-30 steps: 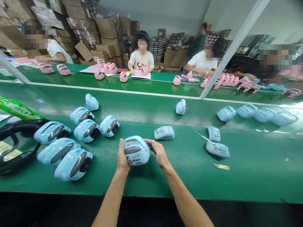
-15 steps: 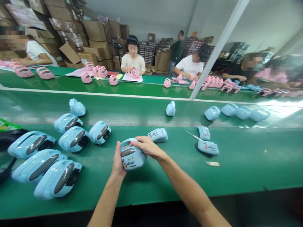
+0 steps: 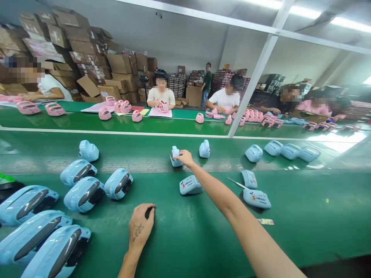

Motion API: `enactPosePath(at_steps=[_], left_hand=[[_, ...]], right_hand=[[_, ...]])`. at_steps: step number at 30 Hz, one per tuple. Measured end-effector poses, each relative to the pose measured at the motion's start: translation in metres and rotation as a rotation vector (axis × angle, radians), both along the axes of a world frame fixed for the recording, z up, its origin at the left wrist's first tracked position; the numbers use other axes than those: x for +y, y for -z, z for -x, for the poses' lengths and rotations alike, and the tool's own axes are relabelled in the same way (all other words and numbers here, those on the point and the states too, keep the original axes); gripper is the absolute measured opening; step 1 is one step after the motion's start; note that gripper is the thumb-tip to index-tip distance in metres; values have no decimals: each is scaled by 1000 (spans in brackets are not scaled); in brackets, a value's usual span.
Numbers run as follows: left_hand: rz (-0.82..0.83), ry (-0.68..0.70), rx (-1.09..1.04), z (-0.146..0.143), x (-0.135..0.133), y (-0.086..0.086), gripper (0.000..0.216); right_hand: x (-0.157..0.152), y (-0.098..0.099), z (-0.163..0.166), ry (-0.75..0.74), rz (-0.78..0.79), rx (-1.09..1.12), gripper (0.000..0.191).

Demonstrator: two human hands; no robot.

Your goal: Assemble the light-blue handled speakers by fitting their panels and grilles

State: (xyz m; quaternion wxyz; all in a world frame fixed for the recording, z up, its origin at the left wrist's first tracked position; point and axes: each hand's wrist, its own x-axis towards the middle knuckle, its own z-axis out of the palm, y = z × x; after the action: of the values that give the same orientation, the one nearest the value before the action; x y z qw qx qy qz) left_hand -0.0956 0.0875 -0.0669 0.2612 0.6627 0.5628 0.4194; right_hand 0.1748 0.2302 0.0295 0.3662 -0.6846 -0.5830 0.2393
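Observation:
My right hand (image 3: 184,157) reaches forward and grips a light-blue plastic case with a carry handle (image 3: 175,157) standing on the far green strip. Its exact kind I cannot make out. Near the front, my left hand (image 3: 141,224) rests over the green table with loosely curved fingers and nothing in it. Beyond my right forearm sits a curved light-blue piece printed with a mouse figure and "Mickey" (image 3: 189,185), partly covered by the arm. Another light-blue case (image 3: 204,149) stands just right of the gripped one.
Several light-blue cases with dark panels (image 3: 84,194) crowd the left. At right lie printed light-blue pieces (image 3: 257,198), a thin screwdriver-like tool (image 3: 236,182) and a small label strip (image 3: 266,221). A white post (image 3: 252,88) rises beyond; people handle pink cases (image 3: 104,113) across the line.
The printed light-blue case, earlier held by both hands over the near table, is now on the far strip in my right hand. My left hand has let go and moved slightly nearer. The view has tilted up.

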Motion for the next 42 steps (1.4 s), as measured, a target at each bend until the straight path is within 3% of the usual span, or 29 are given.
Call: enactPosePath(at_steps=[5, 9, 13, 18, 25, 28, 30, 34, 35, 37, 40, 42], left_hand=[[-40, -12, 80, 2, 0, 1, 17], [-1, -32, 108, 3, 0, 5, 26], [-4, -73, 110, 2, 1, 9, 29], [-36, -75, 109, 2, 4, 11, 26], [-114, -15, 90, -1, 2, 11, 22], [-267, 91, 58, -18, -10, -8, 40], [-400, 200, 68, -32, -20, -28, 57], [-604, 426, 34, -42, -35, -55, 77], [-588, 438, -5, -39, -38, -56, 79], [-398, 374, -136, -32, -46, -52, 83], [91, 156, -504, -17, -59, -41, 99], [337, 53, -797, -9, -66, -36, 104]], right_hand=[[10, 11, -30, 19, 62, -77, 14], [19, 2, -68, 202, 74, -143, 31], [14, -9, -108, 389, 133, -196, 33], [-4, -19, -128, 423, 179, -227, 37], [-53, -68, -96, 113, 95, -216, 49], [-95, -91, -63, -100, 70, -123, 55], [-123, -102, -37, -329, 109, 55, 61], [-152, -104, 7, -638, 261, 268, 64], [-152, -99, 12, -669, 263, 257, 60], [-145, -85, 14, -648, 183, 101, 50], [-129, -51, 4, -559, 75, -461, 49], [-123, -27, -4, -553, 107, -727, 56]])
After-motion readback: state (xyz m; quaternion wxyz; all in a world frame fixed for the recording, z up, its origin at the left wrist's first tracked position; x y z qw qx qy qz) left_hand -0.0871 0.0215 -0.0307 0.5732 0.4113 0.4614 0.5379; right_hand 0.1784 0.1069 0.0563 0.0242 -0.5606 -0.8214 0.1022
